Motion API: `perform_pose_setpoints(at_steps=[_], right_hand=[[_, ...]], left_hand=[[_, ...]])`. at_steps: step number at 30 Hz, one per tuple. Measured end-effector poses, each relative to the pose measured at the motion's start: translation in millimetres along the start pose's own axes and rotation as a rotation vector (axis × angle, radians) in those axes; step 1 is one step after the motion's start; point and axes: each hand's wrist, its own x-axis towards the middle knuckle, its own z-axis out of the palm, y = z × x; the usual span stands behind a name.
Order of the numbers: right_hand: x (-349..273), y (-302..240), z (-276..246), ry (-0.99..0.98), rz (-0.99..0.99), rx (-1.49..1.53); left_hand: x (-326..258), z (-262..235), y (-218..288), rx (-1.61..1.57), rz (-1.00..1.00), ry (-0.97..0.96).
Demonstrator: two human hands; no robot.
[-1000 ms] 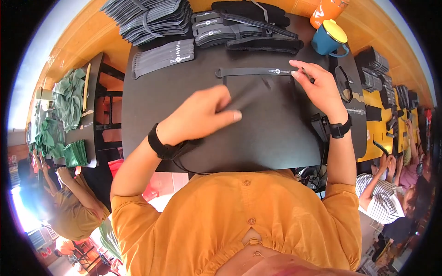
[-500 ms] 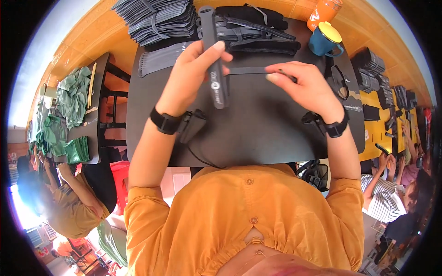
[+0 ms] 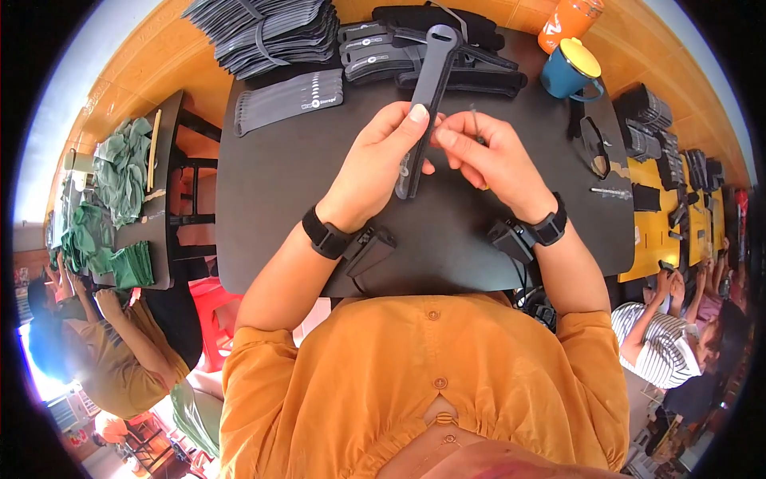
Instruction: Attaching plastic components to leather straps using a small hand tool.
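Note:
My left hand (image 3: pixel 371 168) is closed round a bundle of flat grey straps (image 3: pixel 436 72), thumb on its face. The bundle stands tilted over the table, its far end rounded with a hole. My right hand (image 3: pixel 503 164) is close against its right side, thumb and forefinger pinched together at the edge. A thin, dark, stick-like tool (image 3: pixel 476 120) pokes up between the right fingers; its kind is too small to make out. Whatever the right fingertips pinch at the bundle is mostly hidden.
On the dark table (image 3: pixel 319 207), a fanned row of grey straps (image 3: pixel 279 104) lies left, near a tall strap stack (image 3: pixel 267 40). Banded bundles (image 3: pixel 375 60) lie behind. A blue mug (image 3: pixel 568 76), orange bottle (image 3: pixel 568 24) and glasses (image 3: pixel 594 148) sit right. People work at both sides.
The left hand has moved right with the bundle, which now leans the other way. The right hand has come left to it; the grey band stretched between the hands no longer shows.

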Motion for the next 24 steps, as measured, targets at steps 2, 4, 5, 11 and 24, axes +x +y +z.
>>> perform_pose_setpoints(at_steps=[2,4,5,11,24], right_hand=[[2.8,8.6,2.3,0.006,-0.162,-0.168],[1.7,15.0,2.9,0.031,-0.219,-0.401],[1.8,13.9,3.0,0.019,-0.179,-0.491],[-3.1,0.4,-3.0,0.004,-0.067,0.018],[-0.4,-2.8,-21.9,-0.169,0.037,0.190]], left_hand=[[0.6,1.7,-3.2,-0.055,0.025,-0.010],[-1.4,3.0,-7.4,-0.113,0.045,-0.013],[-2.8,4.3,-9.6,-0.156,0.009,-0.068],[-1.3,-2.1,-0.9,-0.302,-0.142,-0.187],[0.2,-21.8,4.7,-0.216,-0.262,-0.558]])
